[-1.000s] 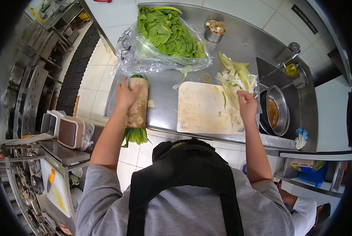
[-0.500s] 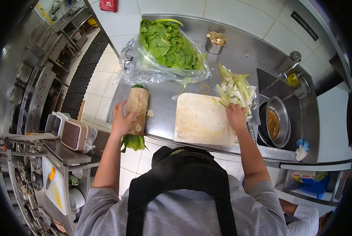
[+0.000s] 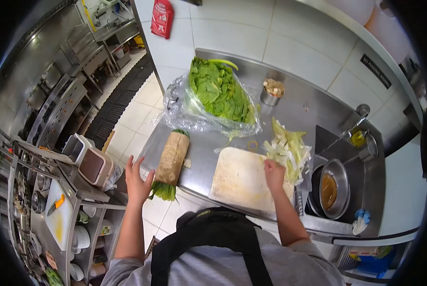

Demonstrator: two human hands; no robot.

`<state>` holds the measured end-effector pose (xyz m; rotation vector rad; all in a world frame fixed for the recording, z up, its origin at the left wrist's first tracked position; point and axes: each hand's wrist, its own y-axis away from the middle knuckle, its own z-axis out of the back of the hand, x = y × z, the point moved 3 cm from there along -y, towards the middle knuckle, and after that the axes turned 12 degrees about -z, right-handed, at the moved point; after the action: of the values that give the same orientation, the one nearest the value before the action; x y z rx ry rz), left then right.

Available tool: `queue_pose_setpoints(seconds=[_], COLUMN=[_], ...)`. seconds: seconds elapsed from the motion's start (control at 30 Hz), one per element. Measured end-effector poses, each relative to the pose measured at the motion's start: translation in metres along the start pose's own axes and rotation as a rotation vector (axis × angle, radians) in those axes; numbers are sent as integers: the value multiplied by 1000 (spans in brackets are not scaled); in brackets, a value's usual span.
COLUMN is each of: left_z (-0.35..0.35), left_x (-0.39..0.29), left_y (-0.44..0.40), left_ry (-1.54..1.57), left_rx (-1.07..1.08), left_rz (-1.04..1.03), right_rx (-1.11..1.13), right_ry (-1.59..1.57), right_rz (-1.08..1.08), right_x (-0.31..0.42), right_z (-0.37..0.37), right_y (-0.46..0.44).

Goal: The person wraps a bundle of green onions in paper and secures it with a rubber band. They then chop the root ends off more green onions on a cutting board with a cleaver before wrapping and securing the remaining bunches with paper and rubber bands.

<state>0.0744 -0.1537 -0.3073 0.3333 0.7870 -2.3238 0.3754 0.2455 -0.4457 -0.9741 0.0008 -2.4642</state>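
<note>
My left hand (image 3: 138, 185) is raised with its fingers spread, just left of a paper-wrapped bundle of greens (image 3: 173, 157), not touching it. The bundle lies on the steel counter, its leafy end over the front edge. Over the right part of a white cutting board (image 3: 237, 176), my right hand (image 3: 274, 175) has its fingers curled together; what they hold, if anything, is too small to name. Pale green vegetable trimmings (image 3: 289, 152) lie beside it, at the board's upper right.
Leafy greens (image 3: 218, 93) in clear plastic (image 3: 180, 105) sit at the back left. Behind are a metal cup (image 3: 271, 95) and a rubber band (image 3: 252, 145). At right, a sink (image 3: 337, 143) holds metal bowls (image 3: 340, 183) under a running tap (image 3: 361, 114).
My left hand has moved left, off the wrapped bundle. My right hand has drawn left from the trimmings to over the board. The view has tilted up, showing more wall.
</note>
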Motion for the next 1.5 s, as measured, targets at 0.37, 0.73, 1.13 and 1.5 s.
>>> queue_pose_setpoints(seconds=[0.37,0.73,1.13,1.5], left_z=[18,1,-58,-88], left_x=[-16,-23,-25,-66], left_y=[-1,-24,-62,-71], left_ry=[-112,-43,73,221], left_rx=[-86,-96,203,286], left_rz=[8,-165,-258,-556], right_rx=[63,95,32,-155], right_ry=[138,261,371,472], right_rz=[246,92,-106,-523], right_x=[55,46,16,-58], right_z=[-8,26,59,122], right_y=[35,73,127,145])
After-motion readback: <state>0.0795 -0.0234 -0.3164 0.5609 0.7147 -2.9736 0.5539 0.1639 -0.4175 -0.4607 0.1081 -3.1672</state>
